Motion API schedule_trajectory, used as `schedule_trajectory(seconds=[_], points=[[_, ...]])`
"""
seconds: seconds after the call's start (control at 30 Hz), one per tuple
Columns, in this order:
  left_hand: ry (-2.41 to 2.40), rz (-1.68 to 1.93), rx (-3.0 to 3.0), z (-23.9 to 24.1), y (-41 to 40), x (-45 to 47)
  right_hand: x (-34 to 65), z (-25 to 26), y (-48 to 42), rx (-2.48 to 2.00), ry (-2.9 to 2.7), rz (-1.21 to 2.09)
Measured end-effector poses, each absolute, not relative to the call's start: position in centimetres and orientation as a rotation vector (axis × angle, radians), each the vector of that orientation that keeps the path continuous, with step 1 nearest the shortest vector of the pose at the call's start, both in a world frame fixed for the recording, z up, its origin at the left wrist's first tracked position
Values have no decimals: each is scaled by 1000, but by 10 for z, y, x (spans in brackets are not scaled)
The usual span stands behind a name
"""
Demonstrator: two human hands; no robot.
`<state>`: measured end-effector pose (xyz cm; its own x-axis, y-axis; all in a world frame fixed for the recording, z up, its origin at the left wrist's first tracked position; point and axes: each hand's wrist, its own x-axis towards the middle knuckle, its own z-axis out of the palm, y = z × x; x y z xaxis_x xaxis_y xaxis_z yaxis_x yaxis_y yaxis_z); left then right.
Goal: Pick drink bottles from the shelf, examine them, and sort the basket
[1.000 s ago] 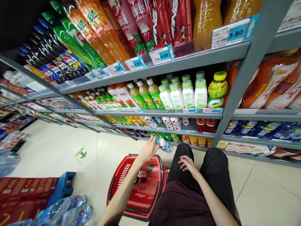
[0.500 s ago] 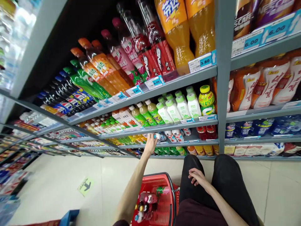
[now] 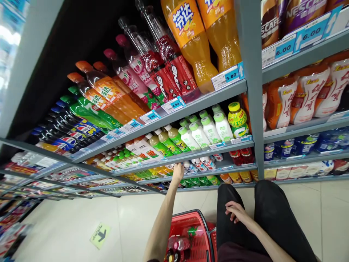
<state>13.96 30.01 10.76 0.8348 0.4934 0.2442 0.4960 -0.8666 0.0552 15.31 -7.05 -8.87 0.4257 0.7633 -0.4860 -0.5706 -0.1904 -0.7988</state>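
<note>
My left hand [image 3: 178, 172] reaches into a low shelf among small white bottles [image 3: 198, 164] with red and blue labels. Its fingers look curled together, but the shelf shadow and the hand itself hide what they hold. Beside it stand yellow and green drink bottles [image 3: 155, 171]. My right hand [image 3: 236, 211] lies over my dark-trousered knees, fingers loosely bent and apart, holding nothing. On the floor below my left arm is a red shopping basket [image 3: 200, 238] with several bottles [image 3: 181, 243] inside.
Above the hand, a shelf board [image 3: 163, 160] carries white bottles with green caps [image 3: 209, 127]. Higher up stand big orange soda bottles [image 3: 188, 36]. A grey upright post [image 3: 252, 72] divides the shelves. A floor sticker [image 3: 100, 234] with an arrow lies at left.
My left hand has gone slightly deeper into the low shelf; the white-and-blue bottle top seen at its fingertips is now hidden. The view has shifted, and my right hand stays over my knees.
</note>
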Motion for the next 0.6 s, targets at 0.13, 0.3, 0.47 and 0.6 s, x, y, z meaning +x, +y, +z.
schedule_trajectory(seconds=[0.13,0.3,0.47,0.6], points=[[-884,-304,-3012,103,307,166,155,-86,-72,-1296,-181,1218],[-883,-271,-3042,104,305,174,156,-87,-73,-1294,-169,1215],[-897,-298,-3076,107,304,167,157,-85,-76,-1308,-157,1228],[-959,-352,-3100,105,303,167,159,-78,-80,-1306,-162,1225]])
